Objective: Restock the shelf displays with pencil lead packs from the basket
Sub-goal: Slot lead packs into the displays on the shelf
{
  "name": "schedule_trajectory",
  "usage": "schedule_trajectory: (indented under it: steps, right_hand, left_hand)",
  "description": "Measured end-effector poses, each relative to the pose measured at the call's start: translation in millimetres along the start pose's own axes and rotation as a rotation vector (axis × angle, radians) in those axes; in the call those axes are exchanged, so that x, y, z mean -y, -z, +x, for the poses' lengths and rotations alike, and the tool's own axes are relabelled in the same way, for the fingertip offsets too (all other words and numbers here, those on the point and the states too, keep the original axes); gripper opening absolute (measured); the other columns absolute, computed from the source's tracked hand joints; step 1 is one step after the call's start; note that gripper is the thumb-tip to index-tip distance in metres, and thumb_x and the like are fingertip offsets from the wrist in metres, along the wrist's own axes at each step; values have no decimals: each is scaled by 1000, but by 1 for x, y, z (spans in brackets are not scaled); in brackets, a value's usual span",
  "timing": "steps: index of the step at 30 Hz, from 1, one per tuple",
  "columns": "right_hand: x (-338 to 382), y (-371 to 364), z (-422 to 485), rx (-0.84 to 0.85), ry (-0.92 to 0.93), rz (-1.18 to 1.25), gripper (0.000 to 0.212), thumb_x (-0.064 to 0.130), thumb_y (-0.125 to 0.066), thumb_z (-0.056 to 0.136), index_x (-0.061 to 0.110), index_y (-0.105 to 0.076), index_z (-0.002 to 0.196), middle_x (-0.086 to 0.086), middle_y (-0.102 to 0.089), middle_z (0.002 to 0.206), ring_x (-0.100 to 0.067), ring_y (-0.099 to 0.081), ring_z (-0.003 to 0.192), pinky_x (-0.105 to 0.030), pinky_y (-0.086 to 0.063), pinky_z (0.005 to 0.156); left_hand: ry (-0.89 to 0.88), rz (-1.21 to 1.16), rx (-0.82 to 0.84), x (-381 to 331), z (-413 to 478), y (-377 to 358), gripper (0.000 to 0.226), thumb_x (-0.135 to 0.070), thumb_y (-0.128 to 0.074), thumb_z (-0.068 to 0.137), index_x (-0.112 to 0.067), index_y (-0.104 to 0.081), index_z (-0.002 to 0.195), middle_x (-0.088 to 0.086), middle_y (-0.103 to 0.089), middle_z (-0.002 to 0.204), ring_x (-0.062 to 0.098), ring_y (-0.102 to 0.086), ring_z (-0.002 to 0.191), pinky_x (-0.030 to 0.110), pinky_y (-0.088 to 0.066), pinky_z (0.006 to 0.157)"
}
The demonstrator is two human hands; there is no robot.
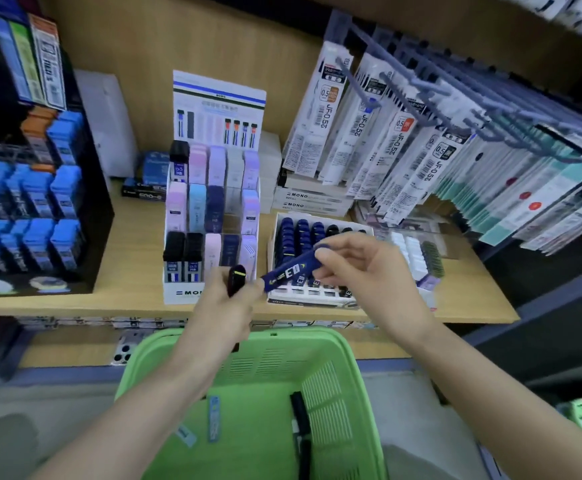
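Dark blue lead pack (291, 268): slim, white lettering, tilted with its lower end to the left; frame centre, pinched at its upper end by the right hand (355, 268).

Black lead pack (236, 280): yellow-green band near the top, roughly upright, gripped by the left hand (227, 306) just left of the blue pack.

Green basket (303, 336): slotted plastic, lower centre. Inside lie a light blue pack (214, 419), a paler pack (185, 434) and a long black pack (300, 414).

White tiered display (209, 216): centre, three rows of upright pastel, blue and black packs.

White tray display (312, 258): right of centre, rows of dark blue and black packs.

Black display (40, 202): left, rows of bright blue packs.
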State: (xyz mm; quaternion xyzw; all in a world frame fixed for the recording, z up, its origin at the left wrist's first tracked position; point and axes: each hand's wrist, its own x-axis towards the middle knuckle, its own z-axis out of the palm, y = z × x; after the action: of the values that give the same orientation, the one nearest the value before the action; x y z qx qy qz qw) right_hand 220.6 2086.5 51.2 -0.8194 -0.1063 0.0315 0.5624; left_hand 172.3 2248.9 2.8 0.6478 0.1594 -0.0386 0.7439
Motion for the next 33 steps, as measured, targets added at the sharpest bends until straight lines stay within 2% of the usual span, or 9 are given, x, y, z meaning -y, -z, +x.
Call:
schedule_trajectory:
  steps: [2, 5, 7, 10, 16, 22, 27, 30, 33]
  right_hand:
    - [-3, 2, 9, -51, 50, -133, 14, 12, -63, 87, 25, -64, 83, 0, -70, 76, -11, -68, 71, -25, -56, 72]
    - [-14, -1, 20, -45, 81, -351, 17, 16, -64, 88, 31, -60, 81, 4, -68, 76, -8, -65, 73, -22, -53, 74]
    - [-25, -5, 24, -19, 91, -462, 12, 16, -64, 88, 26, -62, 82, 4, -67, 75, -11, -65, 76, -21, -52, 72]
    - [-37, -13, 27, 30, 110, -571, 5, 16, -62, 89, 16, -66, 92, 3, -66, 77, -13, -63, 76, -25, -51, 71]
    - [-41, -16, 33, 52, 172, -637, 7, 15, -60, 91, 12, -66, 94, -5, -67, 80, -20, -65, 76, -40, -53, 73]
    - [-42, -14, 32, 127, 237, -727, 14, 17, -60, 91, 12, -68, 102, 3, -63, 88, -15, -61, 82, -34, -50, 80]
    - [-47, -24, 37, 124, 302, -832, 21, 17, -60, 91, 8, -70, 108, -7, -61, 101, -24, -62, 87, -35, -49, 84]
    - [-49, -27, 35, 150, 275, -834, 24, 18, -58, 93, 9, -68, 112, -7, -61, 104, -24, -61, 91, -33, -47, 86]
    - [-48, -26, 32, 124, 272, -835, 24, 19, -59, 92, 9, -66, 113, -4, -61, 106, -22, -61, 91, -35, -49, 83]
  left_hand:
    - [82, -96, -68, -1, 5, 6, 8, -5, -41, 95, -13, -39, 93, 8, -43, 66, 13, -31, 47, 24, -27, 43]
    - [71, -107, -131, 2, 8, 13, 16, 0, -34, 95, -13, -36, 86, 12, -47, 67, 17, -34, 47, 30, -27, 49]
    - [42, -50, -119, 2, 5, 17, 9, -4, -35, 99, -9, -40, 93, 9, -50, 67, 14, -38, 43, 27, -32, 48]
    - [-17, -25, -97, 0, 4, 23, 8, -12, -36, 101, -7, -42, 105, 1, -56, 78, 5, -40, 39, 20, -36, 40]
    - [-65, 16, -78, -2, 4, 27, 9, -17, -38, 101, -11, -45, 104, -1, -57, 76, 7, -38, 42, 20, -35, 42]
    - [-72, 27, -68, -2, 5, 26, 7, -18, -41, 100, -17, -47, 103, -2, -56, 75, 6, -38, 41, 16, -36, 42]
    - [-80, 28, -55, -1, 5, 26, 7, -19, -44, 99, -20, -50, 103, -3, -57, 73, 7, -38, 42, 16, -35, 42]
    - [-80, 28, -39, -1, 4, 25, 7, -17, -45, 99, -17, -50, 104, -3, -58, 70, 7, -37, 39, 15, -34, 41]
    - [-49, 2, -40, -1, 5, 24, 4, -12, -44, 98, -9, -46, 100, -5, -58, 58, 6, -35, 34, 17, -30, 38]
